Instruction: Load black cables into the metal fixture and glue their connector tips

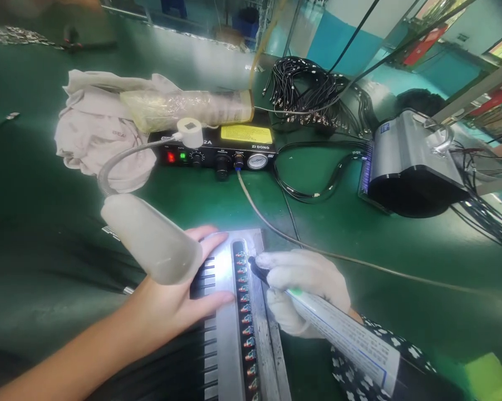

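A metal fixture (227,356) lies lengthwise in front of me, with a slot holding a row of small wired parts (245,306). Black cables run out from its left side. My left hand (171,301), bare, rests on the fixture's upper end with thumb and fingers spread. A grey lamp head (154,239) hides part of that hand. In a white glove, my right hand (305,284) is closed around a white printed tube (347,334). The tube's dark nozzle (257,270) points at the slot's upper right edge, close to the parts; contact cannot be made out.
Behind the fixture stands a black dispenser controller (213,159) with a gauge, and its hose (267,223) trails right. A white cloth (104,133) lies left. Bundled black cables (305,89) and a silver-black machine (418,161) are at the back right.
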Demonstrator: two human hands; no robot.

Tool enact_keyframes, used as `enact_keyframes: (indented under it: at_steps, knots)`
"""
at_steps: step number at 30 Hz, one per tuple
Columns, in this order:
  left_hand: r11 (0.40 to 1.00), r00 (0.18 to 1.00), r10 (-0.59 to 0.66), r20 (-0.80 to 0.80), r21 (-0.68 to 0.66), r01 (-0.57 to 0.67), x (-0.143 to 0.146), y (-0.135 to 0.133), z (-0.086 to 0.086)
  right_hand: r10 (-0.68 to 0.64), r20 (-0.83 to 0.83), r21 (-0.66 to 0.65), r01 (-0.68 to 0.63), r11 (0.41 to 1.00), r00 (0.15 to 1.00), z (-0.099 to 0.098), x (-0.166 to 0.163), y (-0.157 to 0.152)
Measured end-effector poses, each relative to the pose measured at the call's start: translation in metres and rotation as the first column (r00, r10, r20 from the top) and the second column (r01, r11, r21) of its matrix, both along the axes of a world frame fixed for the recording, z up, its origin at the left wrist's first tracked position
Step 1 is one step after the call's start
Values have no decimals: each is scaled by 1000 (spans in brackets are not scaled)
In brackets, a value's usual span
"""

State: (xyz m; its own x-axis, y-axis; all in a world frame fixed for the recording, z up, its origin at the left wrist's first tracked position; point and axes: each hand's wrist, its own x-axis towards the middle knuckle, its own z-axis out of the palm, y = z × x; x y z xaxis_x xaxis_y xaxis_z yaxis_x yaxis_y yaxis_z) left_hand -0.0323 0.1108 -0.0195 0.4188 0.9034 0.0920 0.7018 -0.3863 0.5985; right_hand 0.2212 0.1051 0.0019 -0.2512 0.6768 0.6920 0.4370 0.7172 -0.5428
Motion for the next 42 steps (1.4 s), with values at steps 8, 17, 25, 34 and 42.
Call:
enact_keyframes:
  at_steps: [8,17,25,34,42]
  knots:
    - [1000,1000,-9,-4,8,9,0,0,1,-2,39,15,1,1000,999,-1,1,0]
    - [999,1000,-25,-16,27,25,0,1,1,-1,26,-9,1,1000,1000,1,2,-3]
    - [999,999,-40,-1,-6,40,-1,1,3,14,5,17,-14,1000,1000,5,-1,-1]
    - [999,999,-37,0,12,37,-1,1,3,-30,60,59,26,998,998,6,-2,-3]
    - [999,999,-44,-10,4,44,-1,1,3,-19,33,14,19,1000,999,4,0,-3]
